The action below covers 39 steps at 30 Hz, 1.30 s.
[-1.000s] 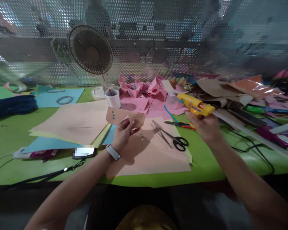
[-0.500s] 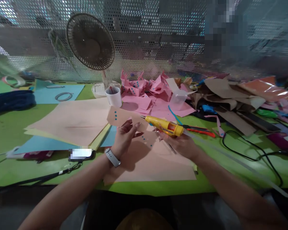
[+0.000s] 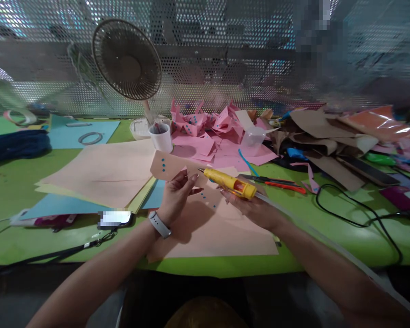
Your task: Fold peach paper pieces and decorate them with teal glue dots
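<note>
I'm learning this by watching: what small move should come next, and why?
Perhaps squeeze the glue gun at the paper piece: the left hand holds the piece up, and the right hand has the gun's tip right by it; whether they touch is unclear.

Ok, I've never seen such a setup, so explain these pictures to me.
No machine here: these are a person's two bare hands, seen by one head-worn camera looking forward and down. The left hand pinches a peach paper strip with small blue diamonds. The right hand holds a yellow plastic glue gun, its tip at the strip; whether they touch is unclear. On the green table lie large peach paper sheets and folded pink paper pieces, and a round white cup stands near a round-headed fan.
</note>
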{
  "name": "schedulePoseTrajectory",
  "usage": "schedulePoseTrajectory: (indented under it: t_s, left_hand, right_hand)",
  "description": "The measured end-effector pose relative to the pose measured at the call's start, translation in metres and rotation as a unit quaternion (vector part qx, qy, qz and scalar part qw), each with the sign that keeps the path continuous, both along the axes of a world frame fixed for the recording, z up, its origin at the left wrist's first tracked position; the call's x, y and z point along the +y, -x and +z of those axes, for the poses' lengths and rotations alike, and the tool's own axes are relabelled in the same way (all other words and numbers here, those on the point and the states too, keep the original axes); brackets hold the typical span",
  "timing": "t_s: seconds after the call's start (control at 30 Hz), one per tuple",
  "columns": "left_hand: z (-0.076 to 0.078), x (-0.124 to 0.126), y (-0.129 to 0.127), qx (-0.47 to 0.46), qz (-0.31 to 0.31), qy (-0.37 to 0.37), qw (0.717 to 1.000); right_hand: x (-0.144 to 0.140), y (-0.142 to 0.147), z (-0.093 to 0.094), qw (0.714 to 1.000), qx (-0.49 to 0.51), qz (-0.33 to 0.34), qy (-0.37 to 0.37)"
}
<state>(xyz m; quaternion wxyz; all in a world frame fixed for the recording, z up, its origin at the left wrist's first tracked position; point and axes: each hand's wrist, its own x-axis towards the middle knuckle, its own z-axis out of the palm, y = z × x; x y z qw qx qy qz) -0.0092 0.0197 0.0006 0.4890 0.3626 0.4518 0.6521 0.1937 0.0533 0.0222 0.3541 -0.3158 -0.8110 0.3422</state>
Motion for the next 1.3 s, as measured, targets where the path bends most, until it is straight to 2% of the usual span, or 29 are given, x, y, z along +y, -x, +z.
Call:
schedulePoseTrajectory:
  t_s: [0.17,0.33,0.67,1.3]
  left_hand:
    - [0.0,-0.001,-0.001,0.0,0.002,0.004,1.0]
    - [-0.001,-0.001,-0.001,0.0,-0.002,0.01,1.0]
    - [-0.001,-0.001,-0.002,0.0,0.0,0.01,1.0]
    - [-0.001,-0.001,-0.001,0.01,-0.009,0.009,1.0]
  right_hand:
    - [0.001,0.0,-0.006,0.997,0.049,-0.014,0.057]
    - [0.001,0.001,-0.006,0.997,0.051,-0.026,0.05]
    - [0.003,-0.001,-0.013,0.998,0.056,-0.004,0.041]
    - [0.001,0.0,-0.007,0.999,0.045,-0.008,0.024]
